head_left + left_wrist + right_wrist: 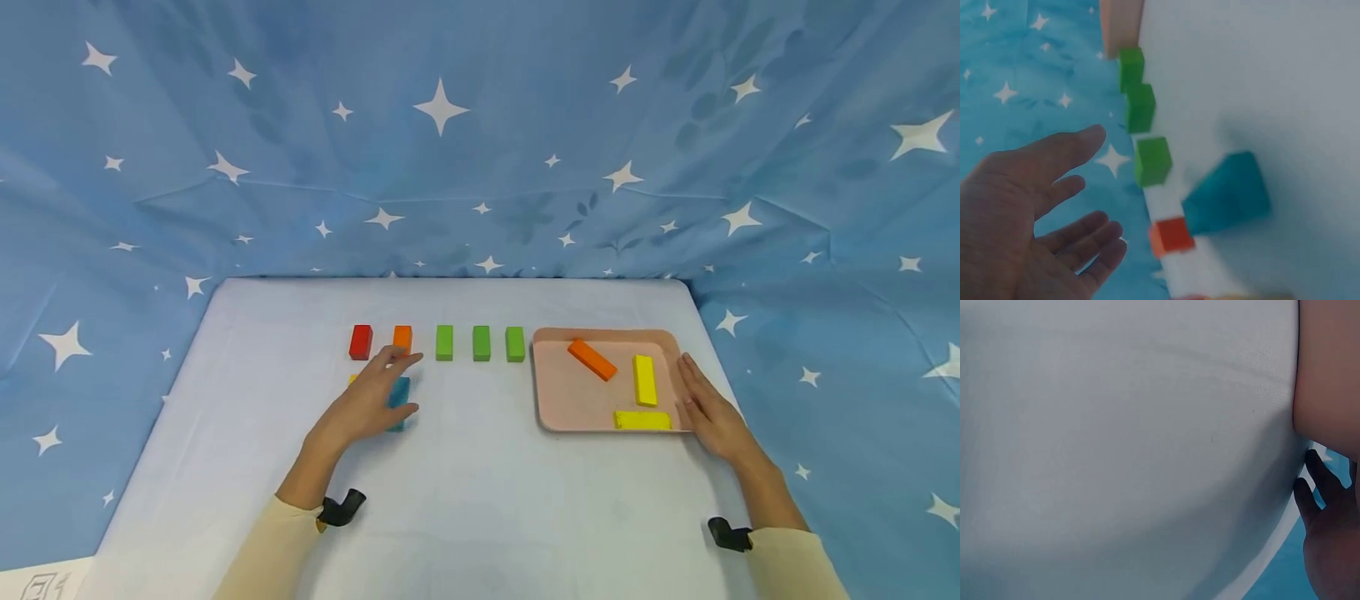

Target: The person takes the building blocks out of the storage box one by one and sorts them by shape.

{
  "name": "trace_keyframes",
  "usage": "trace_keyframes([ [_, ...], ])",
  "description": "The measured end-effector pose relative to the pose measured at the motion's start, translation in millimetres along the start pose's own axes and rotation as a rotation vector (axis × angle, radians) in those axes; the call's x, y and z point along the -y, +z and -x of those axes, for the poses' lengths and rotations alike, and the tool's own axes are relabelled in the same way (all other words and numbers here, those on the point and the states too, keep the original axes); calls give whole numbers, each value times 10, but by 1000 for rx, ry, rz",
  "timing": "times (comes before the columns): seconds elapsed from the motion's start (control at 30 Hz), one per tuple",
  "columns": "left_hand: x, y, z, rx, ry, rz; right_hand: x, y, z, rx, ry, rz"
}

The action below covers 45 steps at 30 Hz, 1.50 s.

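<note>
Head view alone with yellow blocks [644, 381] inside the pink tray [566, 396]; left hand [363, 403] and right hand [712, 421] unclenched, empty.

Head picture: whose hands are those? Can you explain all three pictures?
They're a person's left hand and right hand, not a robot. A head camera looks down at both; the other pictures come from a camera on each wrist. On the table sit a red block, an orange block, a teal block, three green blocks and something yellow, mostly hidden. The pink tray holds another orange block and two yellow blocks. Nothing is held: the left hand is near the teal block, the right hand touches the tray.
</note>
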<state>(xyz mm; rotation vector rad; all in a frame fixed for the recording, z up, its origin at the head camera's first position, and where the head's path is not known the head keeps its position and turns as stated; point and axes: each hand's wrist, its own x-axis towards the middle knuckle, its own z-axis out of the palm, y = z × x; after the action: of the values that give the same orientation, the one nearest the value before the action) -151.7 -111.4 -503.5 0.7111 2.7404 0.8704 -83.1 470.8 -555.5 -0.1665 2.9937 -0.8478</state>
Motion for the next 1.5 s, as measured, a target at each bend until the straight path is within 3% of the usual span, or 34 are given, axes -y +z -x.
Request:
trace_keyframes([
  [0.13,-253,45,-278,47,88,-5,7,-43,14,6,14,25],
  [0.4,-991,371,-1014,264,320,-77,43,-73,-6,36,11,53],
  [0.53,-1340,640,-1369,353,359,-126,56,-53,-8,39,15,69],
  [0.7,-1627,1003,-1693,391,343,-203,47,-28,-9,43,30,61],
  [0.97,-2061,1398,-1972,424,443,-366,18,-37,-22,48,51,86],
  [1.13,-2281,1598,-2108,474,413,-400,25,-60,-31,56,60,78],
  [1.5,-2328,1882,-2241,481,355,-359,-4,-41,-22,33,26,61],
])
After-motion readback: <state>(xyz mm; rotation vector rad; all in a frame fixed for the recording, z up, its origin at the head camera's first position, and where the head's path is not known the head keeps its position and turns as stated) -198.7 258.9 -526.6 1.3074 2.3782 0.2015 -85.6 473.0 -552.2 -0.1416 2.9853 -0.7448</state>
